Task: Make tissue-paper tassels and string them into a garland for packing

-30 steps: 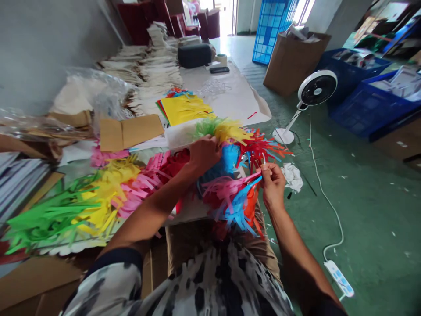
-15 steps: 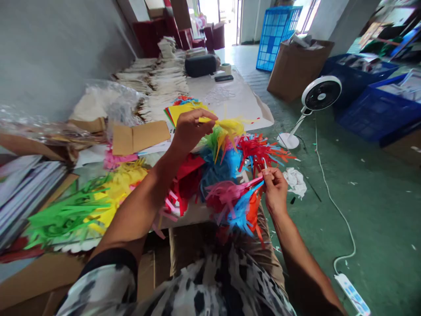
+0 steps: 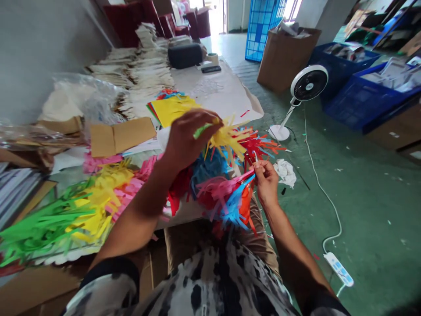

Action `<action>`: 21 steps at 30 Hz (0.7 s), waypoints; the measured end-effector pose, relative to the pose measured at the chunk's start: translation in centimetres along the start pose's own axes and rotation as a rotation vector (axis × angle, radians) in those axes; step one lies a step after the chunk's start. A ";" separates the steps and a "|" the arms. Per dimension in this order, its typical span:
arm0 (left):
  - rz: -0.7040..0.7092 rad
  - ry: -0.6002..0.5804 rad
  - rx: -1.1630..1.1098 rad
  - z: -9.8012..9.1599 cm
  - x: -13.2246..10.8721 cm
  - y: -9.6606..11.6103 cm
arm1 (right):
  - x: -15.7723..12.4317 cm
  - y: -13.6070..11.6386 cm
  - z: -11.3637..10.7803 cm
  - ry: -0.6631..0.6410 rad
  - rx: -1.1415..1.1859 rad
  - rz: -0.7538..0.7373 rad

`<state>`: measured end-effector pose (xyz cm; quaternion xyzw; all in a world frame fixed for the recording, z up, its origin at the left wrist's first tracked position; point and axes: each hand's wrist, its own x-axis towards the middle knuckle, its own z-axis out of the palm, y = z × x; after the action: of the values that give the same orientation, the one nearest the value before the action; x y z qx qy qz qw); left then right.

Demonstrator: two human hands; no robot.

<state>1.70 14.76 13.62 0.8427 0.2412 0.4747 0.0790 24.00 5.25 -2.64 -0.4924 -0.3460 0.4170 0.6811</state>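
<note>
My left hand (image 3: 189, 137) is raised over a bundle of multicoloured fringed paper (image 3: 213, 184), pinching a narrow green paper strip (image 3: 202, 130) between its fingers. My right hand (image 3: 266, 182) grips the gathered end of pink and blue paper fringe (image 3: 226, 197), close to a thin white loop of wire or plastic (image 3: 255, 156). Yellow and red fringes spread out around the bundle, and its core is hidden by the paper. Below my hands, my patterned shirt (image 3: 210, 285) fills the bottom of the view.
Green, yellow and pink fringed paper (image 3: 55, 224) lies on the table to the left, beside flat cardboard (image 3: 120, 136) and a stack of yellow paper (image 3: 171, 109). A white fan (image 3: 309, 83), crumpled white cloth (image 3: 285, 172) and a power strip (image 3: 337, 268) sit on the green floor to the right.
My left hand has risen from the bundle and holds a green strip up. My right hand keeps its grip on the fringe, and the view has shifted slightly.
</note>
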 end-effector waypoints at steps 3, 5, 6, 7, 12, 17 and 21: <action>-0.011 -0.208 0.045 3.4 -2.0 1.1 | 0.0 -0.1 0.1 -0.003 0.006 -0.005; -0.099 -0.307 -0.037 6.0 -3.6 1.0 | -0.1 -0.2 0.1 -0.003 0.004 -0.011; -0.159 -0.325 -0.105 7.4 -4.3 0.8 | -0.1 -0.2 0.1 -0.004 0.002 -0.013; -0.249 -0.323 -0.170 8.6 -5.0 0.6 | -0.1 -0.3 0.1 -0.004 -0.001 -0.015; -0.630 -0.307 -0.380 12.1 -7.0 0.6 | -0.2 -0.4 0.1 -0.003 -0.005 -0.019; -0.679 -0.363 -0.394 12.2 -7.1 1.4 | -0.2 -0.4 0.2 0.000 0.003 -0.026; -0.701 -0.378 -0.392 12.2 -7.2 2.1 | -0.2 -0.3 0.2 -0.009 0.014 -0.028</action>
<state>9.50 10.68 2.38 0.7512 0.3992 0.2937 0.4360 23.84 5.09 -2.32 -0.4809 -0.3531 0.4120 0.6887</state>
